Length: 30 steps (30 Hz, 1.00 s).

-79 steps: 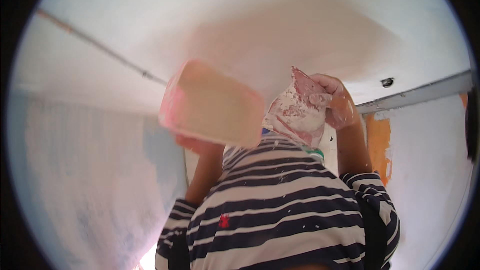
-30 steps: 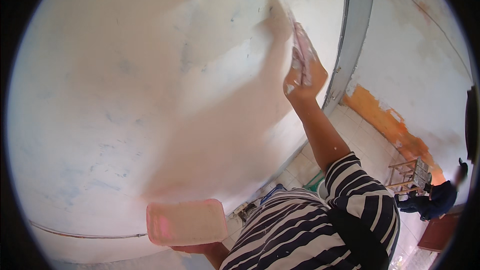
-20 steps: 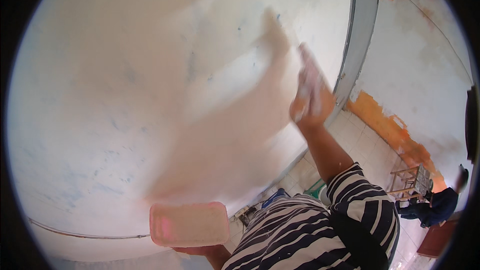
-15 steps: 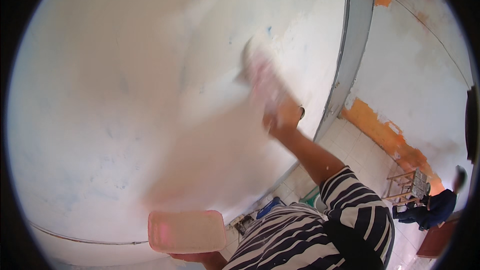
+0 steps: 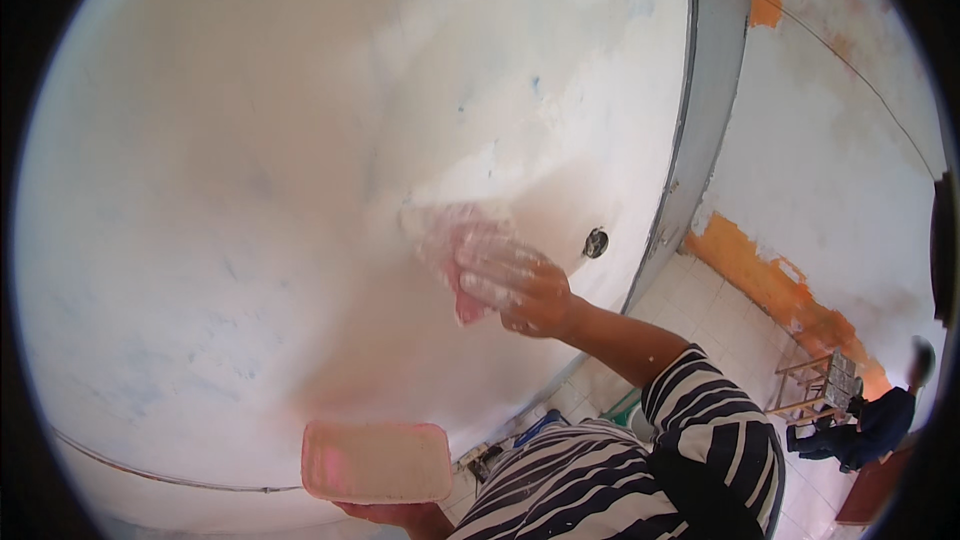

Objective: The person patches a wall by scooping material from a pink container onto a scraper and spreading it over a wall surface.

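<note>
My right hand (image 5: 515,283), its fingers coated in white, presses a flat pink putty spreader (image 5: 462,230) against the wall (image 5: 300,170). The spreader is smeared with white and blurred, so its edges are hard to make out. Low on the left, my left hand (image 5: 395,513) supports a shallow rectangular pink tray (image 5: 376,496) from beneath. Off-white paste fills the tray, with a bright pink patch showing at its left side. Most of the left hand's fingers are hidden under the tray. The wall is whitish with beige and faint blue patches.
Right of my right hand, a round hole (image 5: 596,243) opens in the wall. A grey door frame (image 5: 690,140) stands beyond. At far right are a wooden stool (image 5: 815,380) and a person in dark clothes (image 5: 880,428). A cable (image 5: 170,481) runs along the lower left wall.
My right hand has swept the spreader down and to the left across the wall, uncovering the round hole. The left hand and tray have barely shifted.
</note>
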Motion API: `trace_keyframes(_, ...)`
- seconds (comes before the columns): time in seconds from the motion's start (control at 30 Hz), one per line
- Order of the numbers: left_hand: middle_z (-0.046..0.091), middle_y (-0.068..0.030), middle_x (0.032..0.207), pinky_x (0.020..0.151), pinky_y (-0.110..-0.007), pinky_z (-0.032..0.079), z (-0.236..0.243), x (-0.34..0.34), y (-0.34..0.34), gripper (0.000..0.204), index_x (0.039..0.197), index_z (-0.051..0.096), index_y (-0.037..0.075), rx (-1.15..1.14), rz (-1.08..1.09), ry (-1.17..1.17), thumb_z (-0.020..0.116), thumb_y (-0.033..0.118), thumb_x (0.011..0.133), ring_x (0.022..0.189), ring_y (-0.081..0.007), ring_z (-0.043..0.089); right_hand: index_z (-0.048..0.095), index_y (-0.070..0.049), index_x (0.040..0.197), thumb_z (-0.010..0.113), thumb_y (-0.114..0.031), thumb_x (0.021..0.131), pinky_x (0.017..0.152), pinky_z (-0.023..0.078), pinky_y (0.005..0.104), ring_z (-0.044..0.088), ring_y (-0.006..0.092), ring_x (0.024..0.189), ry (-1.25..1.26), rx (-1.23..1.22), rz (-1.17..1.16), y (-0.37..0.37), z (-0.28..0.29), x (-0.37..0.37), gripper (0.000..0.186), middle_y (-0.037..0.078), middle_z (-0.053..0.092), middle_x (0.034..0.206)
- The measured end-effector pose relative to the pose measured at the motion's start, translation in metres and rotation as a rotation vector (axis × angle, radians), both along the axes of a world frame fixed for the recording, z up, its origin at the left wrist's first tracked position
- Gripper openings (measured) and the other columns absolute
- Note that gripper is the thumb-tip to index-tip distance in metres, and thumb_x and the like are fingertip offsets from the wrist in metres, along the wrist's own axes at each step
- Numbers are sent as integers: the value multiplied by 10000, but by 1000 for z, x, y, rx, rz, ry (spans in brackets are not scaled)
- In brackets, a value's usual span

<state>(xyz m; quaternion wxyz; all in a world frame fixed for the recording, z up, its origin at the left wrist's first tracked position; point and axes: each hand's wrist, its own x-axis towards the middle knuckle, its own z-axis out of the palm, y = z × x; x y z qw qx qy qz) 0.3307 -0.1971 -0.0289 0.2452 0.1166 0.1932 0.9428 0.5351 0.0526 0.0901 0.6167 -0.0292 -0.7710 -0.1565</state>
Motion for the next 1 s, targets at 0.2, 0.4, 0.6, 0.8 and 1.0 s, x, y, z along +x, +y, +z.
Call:
trace_keyframes(0.2,572,-64,1308,914,-443,531,2,-3,-22,702,1385,483,116,-112,126,-57,379,673,969,1137,-264,589,652,10,1221,524,-74,972,945,536,361,673,367,1100,560,-49,-281,10,59,14,293,209,674,1207)
trace_keyframes(0.4,612,-69,1209,828,-439,555,-6,-23,-9,650,1346,509,127,239,-264,165,371,645,977,1039,-267,629,686,-76,1219,630,-21,679,1020,480,452,622,286,1234,-40,40,-8,-21,11,-3,545,131,665,1297)
trace_keyframes(0.6,603,-39,1223,881,-415,531,1,-1,3,655,1326,512,142,134,-192,152,457,666,937,1076,-230,607,660,2,1183,577,-116,936,830,566,395,716,291,982,586,-169,-66,31,68,40,286,171,703,1151)
trace_keyframes(0.8,595,-59,1260,917,-458,522,-5,7,-1,702,1367,494,126,17,-106,19,452,677,932,1112,-273,602,668,10,1110,537,-60,914,941,544,493,674,402,1090,19,61,-102,-9,9,-1,247,194,704,1107)
trace_keyframes(1.0,617,-74,1180,821,-438,562,3,24,8,625,1307,529,108,122,-138,-30,387,618,976,1024,-259,639,578,71,1291,538,-195,1033,974,506,343,659,248,1068,540,-388,294,7,51,57,373,177,674,1176)
